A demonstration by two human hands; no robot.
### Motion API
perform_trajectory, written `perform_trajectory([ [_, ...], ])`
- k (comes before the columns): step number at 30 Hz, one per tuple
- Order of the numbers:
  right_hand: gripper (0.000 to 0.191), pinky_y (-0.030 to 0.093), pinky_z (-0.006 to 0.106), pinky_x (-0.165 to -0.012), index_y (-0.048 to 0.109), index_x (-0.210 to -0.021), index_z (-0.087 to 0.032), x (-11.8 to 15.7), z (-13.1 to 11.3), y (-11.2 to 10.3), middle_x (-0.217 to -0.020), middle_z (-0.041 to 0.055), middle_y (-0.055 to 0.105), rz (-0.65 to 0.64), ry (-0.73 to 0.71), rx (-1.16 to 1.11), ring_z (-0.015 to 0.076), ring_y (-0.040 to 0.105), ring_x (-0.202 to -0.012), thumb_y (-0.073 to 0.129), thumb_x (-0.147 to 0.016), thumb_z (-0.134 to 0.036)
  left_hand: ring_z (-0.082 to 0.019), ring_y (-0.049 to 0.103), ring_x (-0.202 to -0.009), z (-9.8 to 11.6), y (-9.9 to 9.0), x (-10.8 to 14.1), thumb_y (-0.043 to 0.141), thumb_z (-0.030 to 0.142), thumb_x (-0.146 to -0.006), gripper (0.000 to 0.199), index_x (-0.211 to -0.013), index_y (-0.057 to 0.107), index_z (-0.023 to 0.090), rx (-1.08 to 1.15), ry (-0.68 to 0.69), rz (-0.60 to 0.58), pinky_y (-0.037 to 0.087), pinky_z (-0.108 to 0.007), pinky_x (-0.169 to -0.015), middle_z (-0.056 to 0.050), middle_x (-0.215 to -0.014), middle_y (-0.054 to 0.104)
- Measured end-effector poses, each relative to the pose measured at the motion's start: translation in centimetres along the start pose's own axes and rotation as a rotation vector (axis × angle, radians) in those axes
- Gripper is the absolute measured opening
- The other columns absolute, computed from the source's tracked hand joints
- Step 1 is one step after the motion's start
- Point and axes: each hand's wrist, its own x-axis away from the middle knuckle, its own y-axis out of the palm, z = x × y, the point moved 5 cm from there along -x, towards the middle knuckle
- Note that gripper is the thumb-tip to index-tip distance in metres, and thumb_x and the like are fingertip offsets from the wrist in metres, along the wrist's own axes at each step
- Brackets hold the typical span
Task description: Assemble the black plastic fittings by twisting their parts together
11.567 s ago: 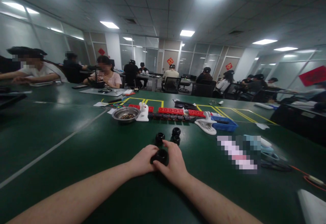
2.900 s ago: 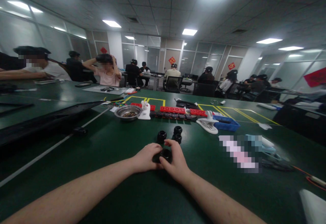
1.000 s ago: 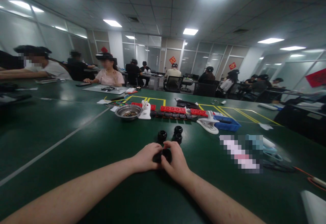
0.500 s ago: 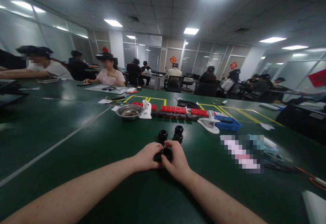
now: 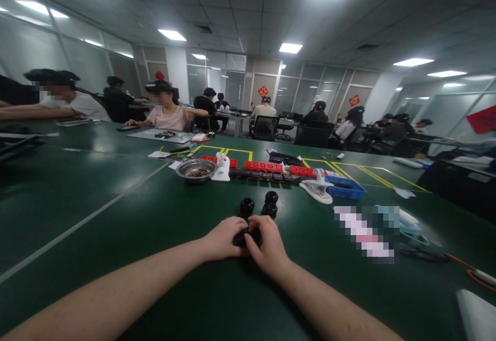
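Near the middle of the green table (image 5: pixel 163 227), my left hand (image 5: pixel 226 239) and my right hand (image 5: pixel 267 241) close in from both sides on a black round part (image 5: pixel 253 235). The fingers of both hands curl round it and partly cover it; its exact shape is dark and hard to make out. Just beyond my fingertips stand three similar black round parts: one on the left (image 5: pixel 247 206), one behind on the right (image 5: pixel 272 197) and one in front of that (image 5: pixel 269 210).
A metal bowl (image 5: pixel 182 173) of small pieces, white clamps (image 5: pixel 318 191), red blocks (image 5: pixel 263 166) and a blue tray (image 5: pixel 351 192) stand farther back. Cables (image 5: pixel 422 252) lie right. Across the table sits a person in pink (image 5: pixel 168 118).
The black part between my hands has turned or tilted slightly, while my hands stay almost in place. The person in pink has stretched an arm out to the right.
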Motion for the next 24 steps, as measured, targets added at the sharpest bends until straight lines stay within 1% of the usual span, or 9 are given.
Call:
perform_trajectory([
  [4, 0.039, 0.042, 0.037, -0.079, 0.042, -0.104, -0.017, 0.2, -0.2, 0.0, -0.095, 0.0073, 0.05, -0.007, -0.033, -0.058, 0.0203, 0.048, -0.088, 0.045, -0.067, -0.009, -0.024, 0.048, -0.098, 0.1, 0.0, -0.1, 0.065, 0.033, -0.063, 0.045, -0.103, 0.054, 0.017, -0.008, 0.013, 0.007, 0.038, -0.036, -0.087, -0.007, -0.107, 0.053],
  [7, 0.044, 0.039, 0.04, -0.083, 0.04, -0.107, -0.016, 0.2, 0.4, 0.0, -0.102, 0.0092, 0.048, 0.042, 0.022, -0.023, 0.0226, 0.046, -0.095, 0.05, -0.065, -0.012, -0.024, 0.048, -0.097, 0.0, 0.0, -0.1, 0.065, 0.034, -0.064, 0.04, -0.099, 0.055, 0.017, -0.026, 0.027, 0.02, 0.038, -0.035, -0.086, -0.007, -0.104, 0.054],
  [9, 0.045, 0.039, 0.042, -0.082, 0.04, -0.107, -0.016, 0.2, 0.9, 0.0, -0.099, 0.009, 0.049, 0.061, 0.082, 0.022, 0.0237, 0.046, -0.093, 0.056, -0.065, -0.018, -0.024, 0.048, -0.097, 0.0, 0.0, 0.0, 0.064, 0.035, -0.065, 0.037, -0.096, 0.055, 0.017, -0.031, 0.027, 0.019, 0.039, -0.035, -0.086, -0.006, -0.103, 0.054],
  [11, 0.045, 0.04, 0.042, -0.079, 0.042, -0.105, -0.016, 0.1, 1.2, 0.1, -0.092, 0.0073, 0.05, 0.042, 0.124, 0.047, 0.0232, 0.047, -0.087, 0.061, -0.065, -0.024, -0.023, 0.049, -0.094, 0.0, 0.0, 0.0, 0.064, 0.036, -0.065, 0.036, -0.095, 0.055, 0.018, -0.024, 0.018, 0.013, 0.04, -0.035, -0.084, -0.006, -0.102, 0.054],
  [13, 0.043, 0.041, 0.041, -0.078, 0.043, -0.104, -0.017, 0.0, 1.2, 0.2, -0.087, 0.0058, 0.051, 0.015, 0.128, 0.041, 0.0222, 0.048, -0.084, 0.06, -0.065, -0.023, -0.023, 0.049, -0.095, -0.1, 0.0, 0.0, 0.064, 0.036, -0.065, 0.037, -0.097, 0.055, 0.019, -0.012, 0.011, 0.002, 0.04, -0.035, -0.084, -0.005, -0.103, 0.054],
  [15, 0.04, 0.04, 0.04, -0.081, 0.043, -0.105, -0.017, 0.0, 0.9, 0.3, -0.089, 0.0057, 0.052, -0.013, 0.087, 0.008, 0.0216, 0.048, -0.087, 0.055, -0.066, -0.016, -0.024, 0.048, -0.098, -0.2, 0.2, 0.0, 0.064, 0.036, -0.065, 0.042, -0.102, 0.054, 0.019, -0.005, 0.012, -0.007, 0.039, -0.036, -0.086, -0.006, -0.106, 0.053],
  [19, 0.05, 0.037, 0.039, -0.088, 0.041, -0.11, -0.018, 0.1, 0.2, 0.3, -0.102, 0.0075, 0.05, -0.055, -0.003, -0.061, 0.0215, 0.045, -0.098, 0.049, -0.062, -0.007, -0.025, 0.045, -0.104, -0.6, 0.4, 0.0, 0.064, 0.033, -0.065, 0.049, -0.109, 0.051, 0.017, -0.013, 0.012, -0.008, 0.036, -0.037, -0.09, -0.008, -0.111, 0.051],
  [21, 0.05, 0.036, 0.04, -0.088, 0.04, -0.111, -0.017, 0.1, 0.3, 0.2, -0.105, 0.0086, 0.049, -0.024, 0.014, -0.051, 0.0225, 0.044, -0.1, 0.052, -0.063, -0.01, -0.025, 0.045, -0.104, -0.5, 0.3, 0.0, 0.064, 0.033, -0.065, 0.046, -0.107, 0.052, 0.017, -0.016, 0.013, 0.0, 0.036, -0.038, -0.091, -0.008, -0.112, 0.051],
  [24, 0.044, 0.039, 0.041, -0.082, 0.044, -0.106, -0.017, 0.0, 0.8, 0.1, -0.095, 0.0076, 0.051, 0.001, 0.085, 0.007, 0.0229, 0.048, -0.091, 0.058, -0.065, -0.019, -0.025, 0.047, -0.1, -0.2, 0.1, -0.1, 0.065, 0.034, -0.065, 0.038, -0.099, 0.055, 0.019, 0.002, 0.0, -0.005, 0.038, -0.037, -0.087, -0.006, -0.107, 0.053],
])
